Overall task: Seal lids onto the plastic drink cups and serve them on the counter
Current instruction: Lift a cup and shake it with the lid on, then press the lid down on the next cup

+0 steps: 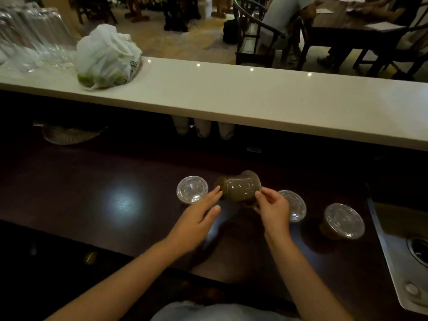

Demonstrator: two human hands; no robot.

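Note:
A plastic cup of brown drink [239, 187] with a clear lid sits at the middle of the dark lower counter, looking tilted and blurred. My right hand [273, 208] pinches its right rim. My left hand [200, 215] has its fingers spread, the tips touching the cup's left side. Three more lidded cups stand in the same row: one to the left [191, 189], one partly behind my right hand [295, 206], and one further right [343, 221]. The raised white serving counter [254, 96] runs across above them.
A white plastic bag [107, 57] with green fruit lies on the white counter at the left, beside stacked clear cups [30, 35]. Paper cups [202, 128] hang under the counter edge. A metal sink surround [403, 258] borders the right. A seated person, chairs and tables are beyond.

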